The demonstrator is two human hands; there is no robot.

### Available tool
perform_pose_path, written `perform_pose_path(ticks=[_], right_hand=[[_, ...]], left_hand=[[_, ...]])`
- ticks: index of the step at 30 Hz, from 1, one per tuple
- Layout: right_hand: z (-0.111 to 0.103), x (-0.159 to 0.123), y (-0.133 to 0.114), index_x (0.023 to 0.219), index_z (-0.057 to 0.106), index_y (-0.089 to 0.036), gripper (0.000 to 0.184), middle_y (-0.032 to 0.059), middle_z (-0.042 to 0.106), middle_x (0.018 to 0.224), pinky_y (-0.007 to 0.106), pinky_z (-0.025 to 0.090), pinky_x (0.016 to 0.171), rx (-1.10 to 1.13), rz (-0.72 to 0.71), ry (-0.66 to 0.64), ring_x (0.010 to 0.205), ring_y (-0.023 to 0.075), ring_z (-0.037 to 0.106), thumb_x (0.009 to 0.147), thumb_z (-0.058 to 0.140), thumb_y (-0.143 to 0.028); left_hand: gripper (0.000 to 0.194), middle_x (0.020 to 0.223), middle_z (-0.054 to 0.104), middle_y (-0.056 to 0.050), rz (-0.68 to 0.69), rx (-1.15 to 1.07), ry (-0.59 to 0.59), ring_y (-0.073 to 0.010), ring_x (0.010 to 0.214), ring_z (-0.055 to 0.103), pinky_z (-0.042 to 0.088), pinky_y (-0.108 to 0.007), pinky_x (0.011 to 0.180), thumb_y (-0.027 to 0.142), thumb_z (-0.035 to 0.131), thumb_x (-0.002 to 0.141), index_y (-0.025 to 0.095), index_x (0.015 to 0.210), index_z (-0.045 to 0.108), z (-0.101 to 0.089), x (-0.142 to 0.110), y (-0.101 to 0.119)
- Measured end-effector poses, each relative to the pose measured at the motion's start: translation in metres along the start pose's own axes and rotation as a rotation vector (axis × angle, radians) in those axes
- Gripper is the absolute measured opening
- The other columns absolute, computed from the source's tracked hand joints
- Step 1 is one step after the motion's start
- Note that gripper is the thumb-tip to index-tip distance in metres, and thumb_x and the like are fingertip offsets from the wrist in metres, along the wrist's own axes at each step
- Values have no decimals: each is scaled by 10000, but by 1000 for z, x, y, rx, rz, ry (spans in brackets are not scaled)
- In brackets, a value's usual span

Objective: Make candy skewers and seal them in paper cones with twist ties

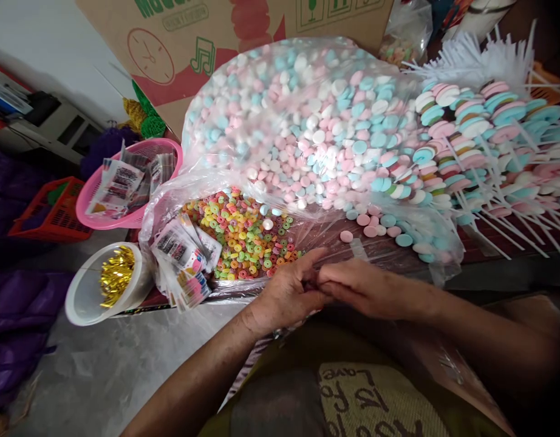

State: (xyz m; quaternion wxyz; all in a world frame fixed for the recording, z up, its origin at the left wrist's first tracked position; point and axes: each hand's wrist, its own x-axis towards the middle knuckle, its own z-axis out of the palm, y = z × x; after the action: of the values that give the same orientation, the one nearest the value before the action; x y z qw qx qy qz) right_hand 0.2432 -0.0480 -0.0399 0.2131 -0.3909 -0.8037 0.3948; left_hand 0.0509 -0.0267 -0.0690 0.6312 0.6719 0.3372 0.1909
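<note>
My left hand [284, 294] and my right hand [366, 286] meet at the fingertips over the near edge of the table. Both are closed in a pinch, and whatever is between the fingers is hidden. A small shiny bit shows under my left palm. Just beyond lie many small ring candies [243, 233] in yellow, green, orange and red. Beside them on the left is a fanned stack of printed plastic packets [182, 258]. Loose pink and blue disc candies [382, 227] lie ahead of my right hand.
A large clear bag of pastel candies [298, 121] fills the back. Candy skewers on white sticks [480, 139] are piled right. Left are a pink basket [177, 159] with packets and a white tub [77, 297] with gold twist ties. A cardboard box [180, 60] stands behind.
</note>
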Motion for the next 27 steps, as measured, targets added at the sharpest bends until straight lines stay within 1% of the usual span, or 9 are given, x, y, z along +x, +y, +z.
perform_pose_path(ticks=[3,5,8,10,14,17,20,24,27], right_hand=[[1,-1,1,727,500,-171,269,4,553,667,220,344,555,11,58,58,587,104,474,927,359,-281],[-7,-4,-1,750,503,-176,263,-6,545,664,218,350,573,22,118,106,604,105,476,935,360,-297],[-20,-5,-8,746,494,-185,288,-18,525,656,216,357,587,49,138,117,613,106,473,943,344,-333],[-21,-2,-13,737,485,-187,309,-18,524,650,223,356,591,15,116,132,600,106,465,946,326,-350],[-8,10,-20,793,527,-180,306,10,571,668,260,366,613,-151,65,132,605,128,495,945,307,-328],[1,15,-18,993,553,-165,297,41,618,756,276,418,643,-92,63,71,694,157,567,947,310,-329],[8,17,-13,1196,483,-166,368,22,609,754,262,452,624,40,167,254,668,145,569,939,353,-394],[32,20,-14,878,576,-180,226,-11,578,644,222,414,513,182,251,234,563,114,525,849,531,-399],[53,26,-22,679,520,-188,253,-12,573,594,225,404,512,253,285,351,530,103,513,872,473,-345]], left_hand=[[867,1008,669,-74,55,-205,82,-171,809,638,508,-276,699,330,745,693,237,1426,291,-9,-1,4],[792,1177,614,-109,40,-241,96,-222,992,618,507,-310,779,376,723,723,260,1403,332,-25,-8,11],[350,977,670,-78,-83,-65,-185,-194,864,632,489,-269,680,410,565,853,198,1128,606,-41,-19,23],[297,827,657,-49,-140,-18,-282,-154,723,606,446,-240,586,420,506,885,171,974,642,-40,-24,26],[311,795,631,-29,-215,-211,-131,-103,599,552,403,-218,521,469,500,877,179,917,603,-22,-29,19],[326,688,597,-2,-270,-350,-26,-88,497,505,331,-199,422,516,524,845,203,920,577,-12,-31,12],[337,653,552,8,-260,-432,143,-82,498,489,314,-188,413,524,528,836,187,828,548,-9,-33,11],[375,704,502,33,-164,-383,335,-80,579,475,386,-190,511,515,546,829,210,1047,526,-7,-33,15],[543,747,530,22,-181,-404,332,-102,589,512,415,-225,558,564,496,836,230,1256,410,-11,-37,15]])
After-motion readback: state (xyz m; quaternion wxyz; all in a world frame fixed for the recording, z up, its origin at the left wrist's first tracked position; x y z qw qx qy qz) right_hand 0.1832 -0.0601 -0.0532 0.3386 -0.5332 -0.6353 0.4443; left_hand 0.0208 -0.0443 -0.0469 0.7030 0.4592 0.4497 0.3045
